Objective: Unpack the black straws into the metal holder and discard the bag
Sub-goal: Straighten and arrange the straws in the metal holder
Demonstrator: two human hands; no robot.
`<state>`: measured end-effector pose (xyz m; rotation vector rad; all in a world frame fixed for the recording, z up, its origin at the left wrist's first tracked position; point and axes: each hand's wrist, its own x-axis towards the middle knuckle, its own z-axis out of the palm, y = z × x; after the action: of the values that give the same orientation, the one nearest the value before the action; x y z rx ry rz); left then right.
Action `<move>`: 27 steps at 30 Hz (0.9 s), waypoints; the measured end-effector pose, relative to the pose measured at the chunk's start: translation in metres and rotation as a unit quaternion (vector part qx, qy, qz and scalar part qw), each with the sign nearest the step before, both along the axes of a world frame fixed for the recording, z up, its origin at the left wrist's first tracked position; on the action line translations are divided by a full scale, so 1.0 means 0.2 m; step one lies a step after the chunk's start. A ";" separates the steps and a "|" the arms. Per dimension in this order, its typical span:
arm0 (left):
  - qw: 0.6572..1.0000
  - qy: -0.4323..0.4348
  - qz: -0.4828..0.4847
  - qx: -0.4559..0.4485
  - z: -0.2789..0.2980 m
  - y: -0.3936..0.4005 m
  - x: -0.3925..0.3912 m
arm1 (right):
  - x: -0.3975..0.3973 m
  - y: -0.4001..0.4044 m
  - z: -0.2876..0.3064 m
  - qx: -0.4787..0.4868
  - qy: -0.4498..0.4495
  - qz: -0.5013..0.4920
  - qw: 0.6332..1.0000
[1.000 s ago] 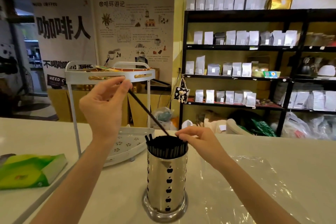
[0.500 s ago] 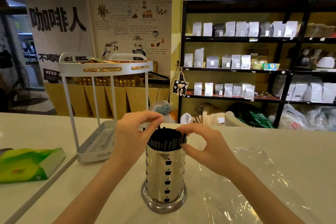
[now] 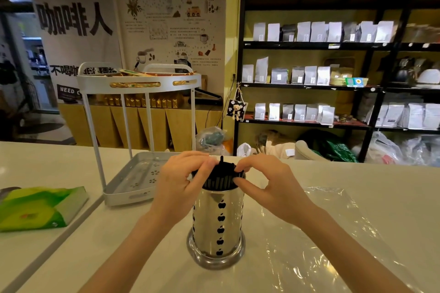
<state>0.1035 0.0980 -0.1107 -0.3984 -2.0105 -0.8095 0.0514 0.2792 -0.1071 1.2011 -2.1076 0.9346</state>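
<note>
Sticking up out of the metal holder (image 3: 217,223), the black straws (image 3: 218,177) are sitting packed tight in a bunch, w/ one straw poking a bit higher than the rest at the back. Holder's standing upright on the white counter (image 3: 357,185), front and center, shiny w/ little black apple cutouts down the side. Both hands are working the straw tops: left hand (image 3: 177,188) is pinching the bunch from the left w/ thumb and fingers, right hand (image 3: 269,185) is doing the same from the right, fingertips touching the straw ends. Clear plastic bag (image 3: 333,233) is lying flat on the counter just right of the holder. White two-tier rack (image 3: 133,140) is standing behind-left, green pack (image 3: 38,207) lying far left.
</note>
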 end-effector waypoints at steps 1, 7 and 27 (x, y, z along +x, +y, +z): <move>1.000 -0.003 -0.005 0.000 0.00 0.00 0.00 | 0.00 0.00 0.01 0.007 -0.001 -0.006 1.000; 0.999 -0.023 -0.016 0.017 0.00 0.00 0.00 | 0.01 -0.01 0.06 0.059 -0.004 -0.025 0.998; 0.998 -0.041 -0.037 0.027 0.00 0.04 0.02 | 0.02 0.00 0.14 0.038 -0.025 0.004 0.999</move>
<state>0.1080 0.1066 -0.1104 -0.4159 -2.0552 -0.9371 0.0559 0.2788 -0.0783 1.2376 -2.1972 0.9037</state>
